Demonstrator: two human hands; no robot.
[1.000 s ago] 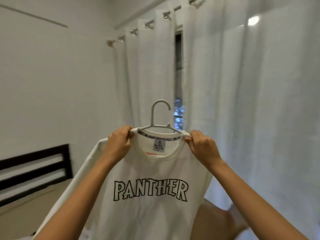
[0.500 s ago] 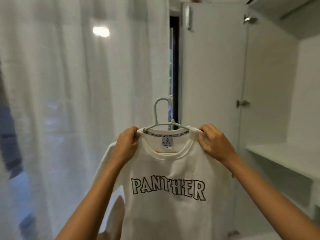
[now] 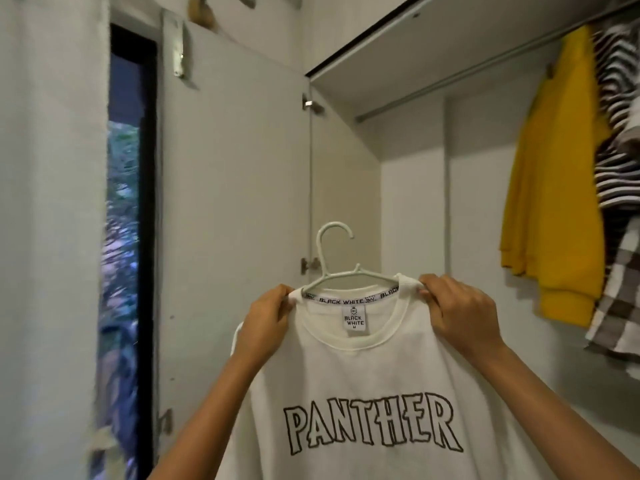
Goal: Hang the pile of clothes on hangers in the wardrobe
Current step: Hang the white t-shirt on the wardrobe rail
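The two forearms come up from the lower edge of the view. The left hand (image 3: 268,317) grips the left shoulder of a white T-shirt (image 3: 363,375), with the fingers curled around the cloth just beside the collar. The right hand (image 3: 460,313) pinches the right shoulder in the same way, fingers bent and closed on the fabric. The shirt hangs between the hands, its front to the camera, with the word PANTHER in dark outline letters on the chest and a small label inside the neck.

The shirt sits on a white plastic hanger (image 3: 358,270); its hook stands upright above the collar and is free in the air, touching nothing.

Behind the shirt is the open wardrobe (image 3: 408,202), white inside. Its door (image 3: 235,202) stands open on the left, with metal hinges at the edge. A rail (image 3: 450,81) runs under the top panel, well above the hook. On the right part of the rail hang a yellow garment (image 3: 554,188), then a black and white striped garment (image 3: 616,133) and a brown checked garment (image 3: 620,299).

Far on the left is a dark-framed window (image 3: 121,237) with blurred green outside, and a white curtain (image 3: 45,237) beside it.
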